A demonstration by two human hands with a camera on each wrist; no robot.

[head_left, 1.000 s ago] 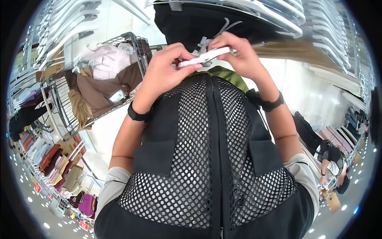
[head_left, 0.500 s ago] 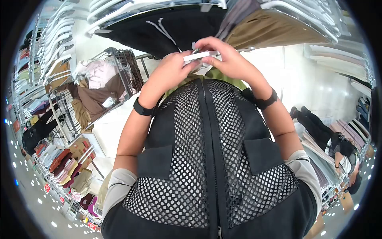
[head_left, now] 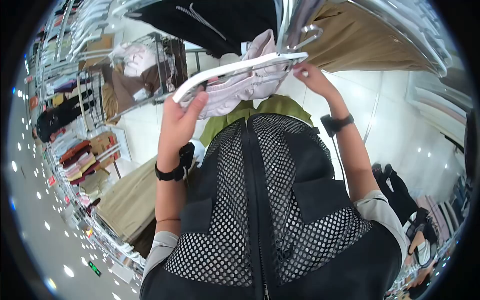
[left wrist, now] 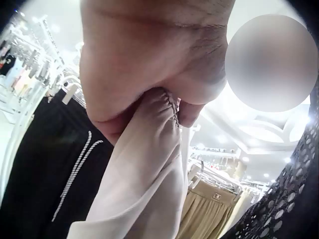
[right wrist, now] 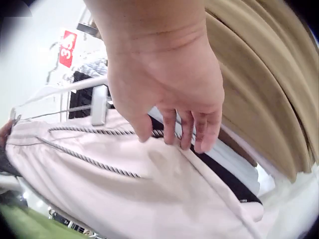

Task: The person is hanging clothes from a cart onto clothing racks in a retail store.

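Observation:
Pale pink trousers with a striped drawstring lie along a white hanger. At the hanger's left end, my left hand grips the gathered waistband; in the left wrist view that hand has the pink cloth bunched between thumb and fingers. My right hand is beside the hanger's other end. Seen from the right wrist, the right hand hangs over the trousers' upper edge with loosely bent, spread fingers, pinching nothing visible. A metal clip is at the waistband.
Black trousers and brown trousers hang on the rack ahead. A wire cart with a brown garment stands to the left. Beige trousers hang at the lower left. Another person is at the right.
My hands have moved apart from their close position around a small white part. The white hanger and pink trousers are now stretched out between them, and the right hand has loosened its fingers.

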